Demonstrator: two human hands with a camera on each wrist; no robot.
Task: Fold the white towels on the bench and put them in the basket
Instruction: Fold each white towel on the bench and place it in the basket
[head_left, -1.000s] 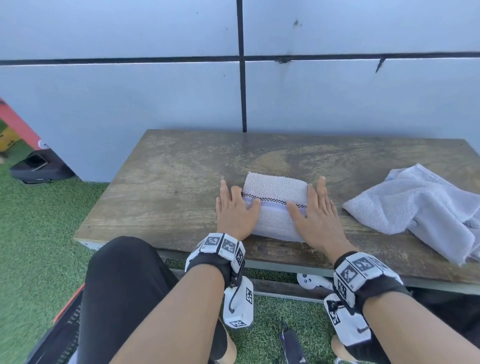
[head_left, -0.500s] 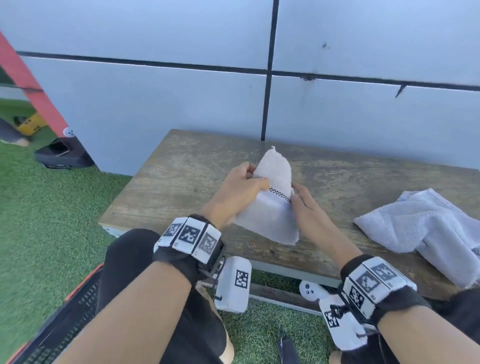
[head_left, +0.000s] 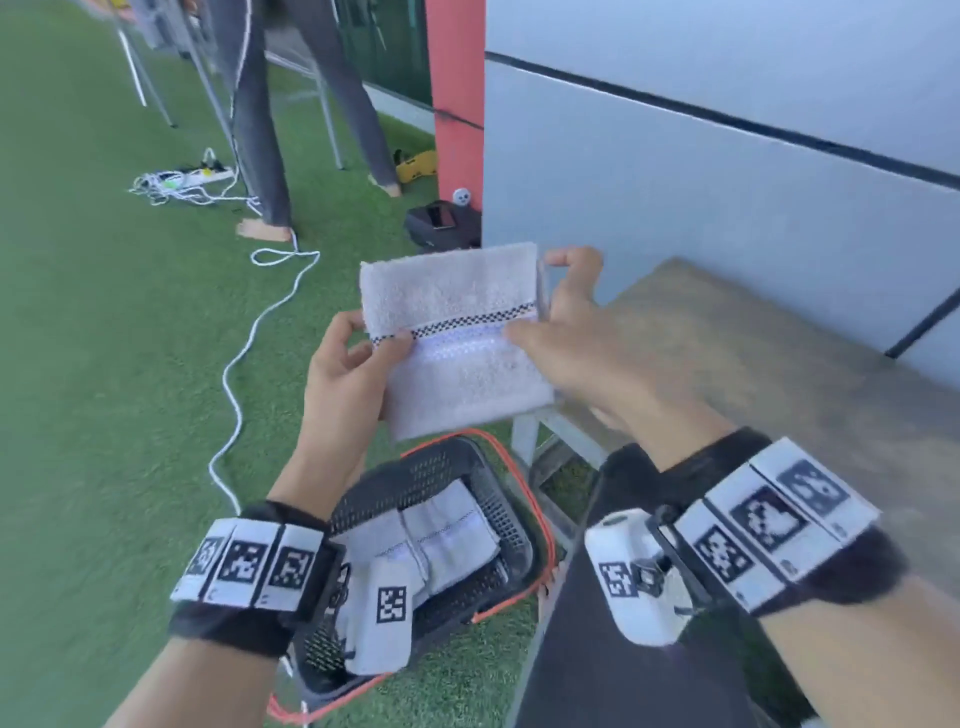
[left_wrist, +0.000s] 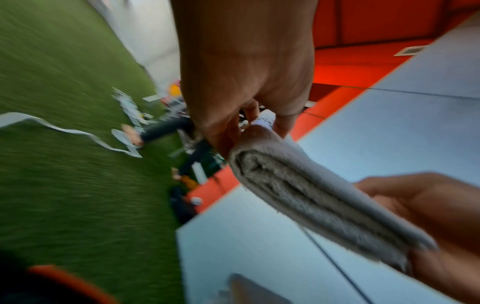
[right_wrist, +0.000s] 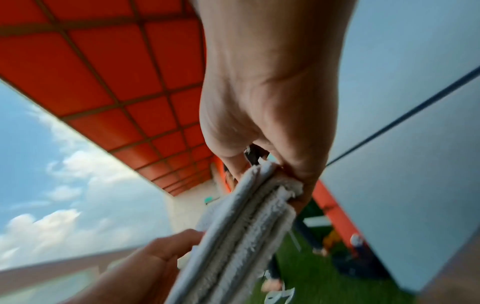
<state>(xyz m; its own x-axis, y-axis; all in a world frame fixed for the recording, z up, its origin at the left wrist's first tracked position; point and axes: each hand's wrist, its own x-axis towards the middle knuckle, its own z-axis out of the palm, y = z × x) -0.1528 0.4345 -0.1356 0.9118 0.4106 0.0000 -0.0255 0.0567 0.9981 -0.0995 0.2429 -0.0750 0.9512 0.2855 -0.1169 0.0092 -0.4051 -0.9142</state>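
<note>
1. The folded white towel (head_left: 457, 343) was held in the air by both hands, above the basket (head_left: 511, 512) and off the left end of the bench (head_left: 779, 374).
2. The left hand (head_left: 343, 379) pinched the towel's left edge, thumb on top along the checkered band and fingers curled underneath.
3. The right hand (head_left: 576, 338) pinched the right edge, thumb laid over the front and fingers wrapped behind the far corner.
4. The left wrist view showed the towel's (left_wrist: 319, 197) stacked layers edge-on, clamped at each end by a hand; the right wrist view showed the same layered edge (right_wrist: 241, 232) under the right hand's fingers (right_wrist: 298, 164).
5. The black basket with an orange rim stood on the green turf (head_left: 114, 415) beside the person's knee, with folded white towels (head_left: 431, 540) already lying inside.
6. A white cable (head_left: 249, 332) snaked across the turf, and another person's legs (head_left: 265, 130) stood farther back.
</note>
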